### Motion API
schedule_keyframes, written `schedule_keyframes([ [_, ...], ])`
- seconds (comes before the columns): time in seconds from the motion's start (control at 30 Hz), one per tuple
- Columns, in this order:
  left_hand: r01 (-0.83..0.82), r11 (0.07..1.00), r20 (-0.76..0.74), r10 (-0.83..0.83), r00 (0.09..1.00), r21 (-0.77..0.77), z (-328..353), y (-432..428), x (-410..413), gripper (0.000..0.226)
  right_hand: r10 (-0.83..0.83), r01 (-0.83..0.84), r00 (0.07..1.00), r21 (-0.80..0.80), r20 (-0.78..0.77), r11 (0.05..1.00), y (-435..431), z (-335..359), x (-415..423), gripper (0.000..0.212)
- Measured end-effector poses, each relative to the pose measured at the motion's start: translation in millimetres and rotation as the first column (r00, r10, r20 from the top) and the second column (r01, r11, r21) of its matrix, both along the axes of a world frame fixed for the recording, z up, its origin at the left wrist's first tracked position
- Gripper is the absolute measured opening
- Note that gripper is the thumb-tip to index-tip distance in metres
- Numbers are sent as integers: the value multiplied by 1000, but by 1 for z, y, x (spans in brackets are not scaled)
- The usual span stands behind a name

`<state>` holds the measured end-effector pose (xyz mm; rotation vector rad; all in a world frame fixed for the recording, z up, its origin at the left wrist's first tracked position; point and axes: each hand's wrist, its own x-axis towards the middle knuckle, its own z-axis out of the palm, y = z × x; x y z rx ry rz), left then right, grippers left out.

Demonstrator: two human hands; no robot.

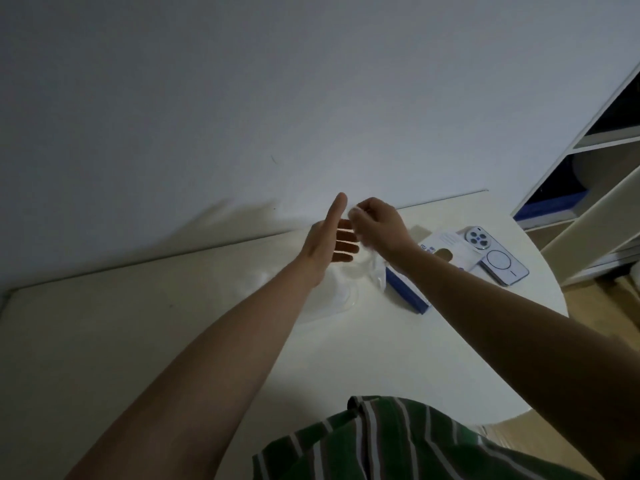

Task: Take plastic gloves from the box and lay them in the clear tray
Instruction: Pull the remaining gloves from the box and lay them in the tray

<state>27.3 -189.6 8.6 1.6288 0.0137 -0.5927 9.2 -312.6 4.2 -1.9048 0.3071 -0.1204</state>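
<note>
Above the clear tray point(348, 301), left hand point(330, 239) stretches flat while right hand point(381, 223) pinches a glove point(375, 271).

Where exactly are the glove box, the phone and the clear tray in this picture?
glove box point(408, 292): head view, on its blue side wall.
phone point(498, 259): head view, on the middle of its back.
clear tray point(350, 301): head view, on its right-hand rim.

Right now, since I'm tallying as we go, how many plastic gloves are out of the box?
1 visible: a plastic glove pinched by the right hand, hanging near the clear tray and the box. More may lie unseen in the tray, clear on clear.
</note>
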Motion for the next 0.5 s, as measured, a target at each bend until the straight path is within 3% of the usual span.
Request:
schedule_keyframes([
  [0.07, -118, 992, -45, 116, 992, -34, -4, 13, -1, 58, 182, -177, 980, 67, -84, 982, 21, 0, 0, 15],
  [0.2, -327, 940, -39, 332, 942, 99, -16, 50, -2, 18, 411, -377, 892, 189, -190, 907, 54, -11, -3, 15],
  [0.3, -358, 928, -137, 370, 919, 104, -29, 79, -5, 26, 379, -343, 904, 193, -198, 919, 67, -22, -2, 23],
  [0.4, -305, 937, -211, 337, 918, 168, -37, 97, -7, 28, 237, -231, 961, 61, -145, 971, 75, -32, 6, 27],
  [0.5, -253, 933, -208, 309, 928, 254, -47, 108, -4, 22, 248, -252, 943, 11, -222, 968, 81, -48, 16, 26],
])
